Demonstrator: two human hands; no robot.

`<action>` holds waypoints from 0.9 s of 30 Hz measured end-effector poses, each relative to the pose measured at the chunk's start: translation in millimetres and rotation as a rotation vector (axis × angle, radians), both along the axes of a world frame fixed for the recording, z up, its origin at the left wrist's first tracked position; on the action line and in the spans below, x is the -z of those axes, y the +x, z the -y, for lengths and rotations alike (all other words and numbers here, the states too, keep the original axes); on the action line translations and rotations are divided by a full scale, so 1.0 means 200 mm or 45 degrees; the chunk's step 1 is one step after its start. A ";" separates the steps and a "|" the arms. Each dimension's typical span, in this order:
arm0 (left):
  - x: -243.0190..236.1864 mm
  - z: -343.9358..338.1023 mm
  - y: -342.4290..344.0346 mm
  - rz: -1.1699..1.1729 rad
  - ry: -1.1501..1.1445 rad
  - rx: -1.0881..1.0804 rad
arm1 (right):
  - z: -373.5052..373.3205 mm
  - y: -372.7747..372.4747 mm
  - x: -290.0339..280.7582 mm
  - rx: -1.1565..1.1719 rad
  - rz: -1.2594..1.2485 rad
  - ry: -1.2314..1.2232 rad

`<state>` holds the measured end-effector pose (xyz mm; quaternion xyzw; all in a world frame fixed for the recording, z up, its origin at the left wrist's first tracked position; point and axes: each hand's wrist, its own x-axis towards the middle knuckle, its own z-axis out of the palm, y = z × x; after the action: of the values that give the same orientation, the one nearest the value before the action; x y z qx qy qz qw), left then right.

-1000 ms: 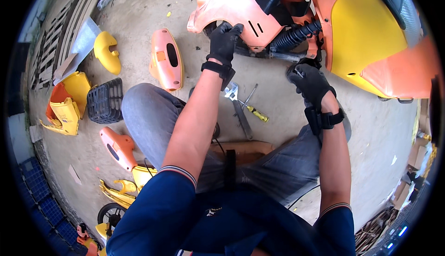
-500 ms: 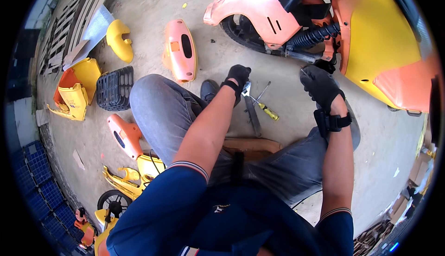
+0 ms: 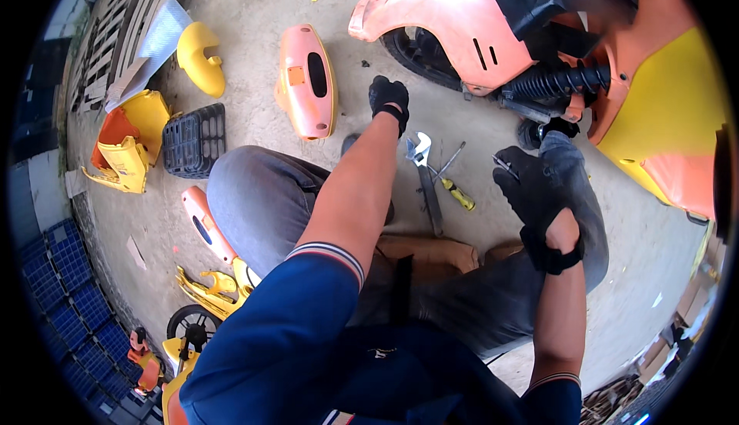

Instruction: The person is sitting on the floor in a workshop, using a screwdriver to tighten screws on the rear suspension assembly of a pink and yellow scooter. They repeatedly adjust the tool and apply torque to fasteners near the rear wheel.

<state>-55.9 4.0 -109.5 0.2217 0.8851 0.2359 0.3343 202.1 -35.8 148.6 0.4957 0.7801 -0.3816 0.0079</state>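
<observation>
My left hand (image 3: 389, 102), in a black glove, reaches out over the concrete floor with its fingers curled closed; whatever may be in them is hidden. My right hand (image 3: 533, 186), gloved in black too, is above my right knee. A small slim metal piece (image 3: 506, 166) is pinched between its thumb and fingers; its exact kind is unclear. Between the hands, an adjustable wrench (image 3: 426, 182) lies on the floor, jaw pointing away from me. Beside it rests a screwdriver (image 3: 459, 194) with a yellow handle. Neither tool is touched.
An orange and yellow scooter (image 3: 439, 1) with an exposed shock absorber (image 3: 558, 82) stands ahead on the right. Leftward lie an orange body panel (image 3: 296, 78), a yellow fender (image 3: 198, 59), a black plastic crate (image 3: 194, 140) and a yellow-orange shell (image 3: 127, 148).
My right hand has drawn back from the scooter toward my knee, still with the small metal piece. My left hand has moved slightly forward, uncovering the wrench's jaw. The view has shifted a little.
</observation>
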 end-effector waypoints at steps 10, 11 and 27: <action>0.24 -0.12 -0.20 -0.016 0.368 -0.556 | 0.00 -0.09 0.00 -0.158 0.026 0.036; 0.24 -0.13 -0.22 0.028 0.417 -0.560 | 0.00 -0.11 0.00 -0.159 0.026 0.014; 0.44 -0.16 -0.30 -0.449 -0.081 0.103 | -0.02 -0.15 -0.09 -0.202 0.039 -0.125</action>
<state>-116.6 35.3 -197.7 0.2844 0.9274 0.1517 0.1900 171.6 -31.9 165.9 0.4370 0.7971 -0.4100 0.0743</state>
